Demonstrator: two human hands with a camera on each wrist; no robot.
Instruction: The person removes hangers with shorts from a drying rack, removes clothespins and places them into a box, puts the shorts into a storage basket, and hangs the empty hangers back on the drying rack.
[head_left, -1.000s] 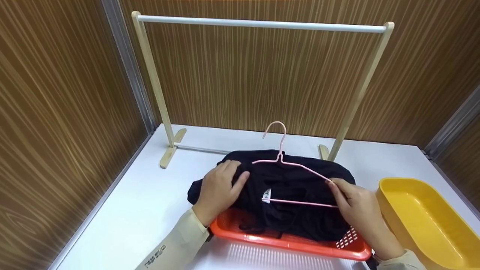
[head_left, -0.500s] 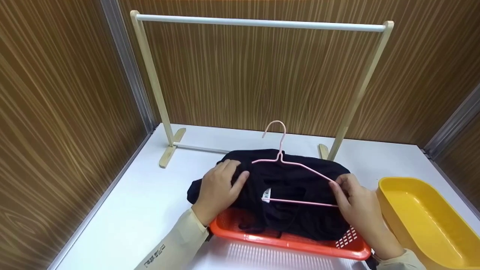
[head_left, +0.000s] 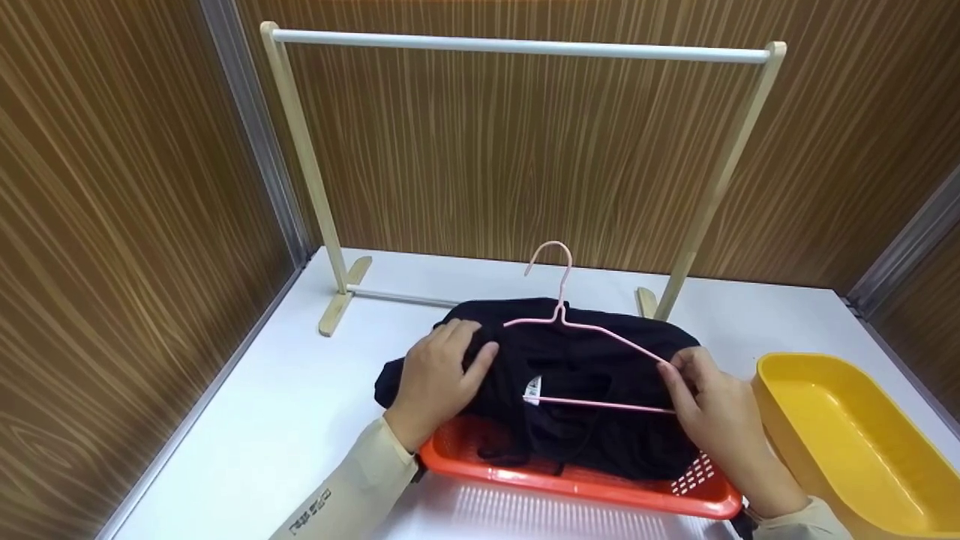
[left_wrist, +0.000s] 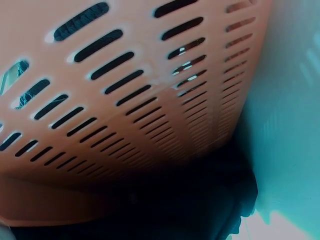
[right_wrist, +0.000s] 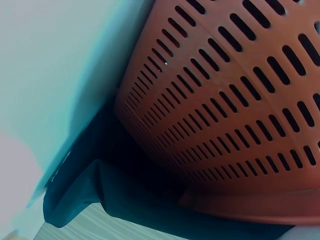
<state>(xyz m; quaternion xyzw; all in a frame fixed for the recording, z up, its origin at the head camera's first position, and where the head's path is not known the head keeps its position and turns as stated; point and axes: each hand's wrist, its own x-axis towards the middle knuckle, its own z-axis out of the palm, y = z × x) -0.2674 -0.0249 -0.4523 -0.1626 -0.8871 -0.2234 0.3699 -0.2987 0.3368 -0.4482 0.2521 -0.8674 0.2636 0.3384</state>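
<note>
A black garment (head_left: pixel 577 352) with a white label (head_left: pixel 532 390) at its neck lies bunched over a red slotted basket (head_left: pixel 570 484). Part of a pink hanger (head_left: pixel 600 330) rests across the cloth with its hook pointing away; its left end disappears into the garment. My left hand (head_left: pixel 442 375) grips the cloth on the left, thumb on top. On the right, my right hand (head_left: pixel 712 405) pinches the hanger's sloping arm, its lower bar running in under the fingers. Neither wrist view shows the fingers at work, only basket walls (left_wrist: pixel 165 100) and dark cloth (right_wrist: pixel 135 200).
Behind the basket stands a clothes rack with pale wooden legs (head_left: pixel 307 165) and a white top rail (head_left: pixel 517 46). A yellow tub (head_left: pixel 847 450) is at the right, close to my right forearm. Wood-grain panels (head_left: pixel 487 157) enclose the white table (head_left: pixel 247 420).
The fingers of my right hand have shifted and bent more at the hanger's arm. The left hand, garment and hanger stay nearly still.
</note>
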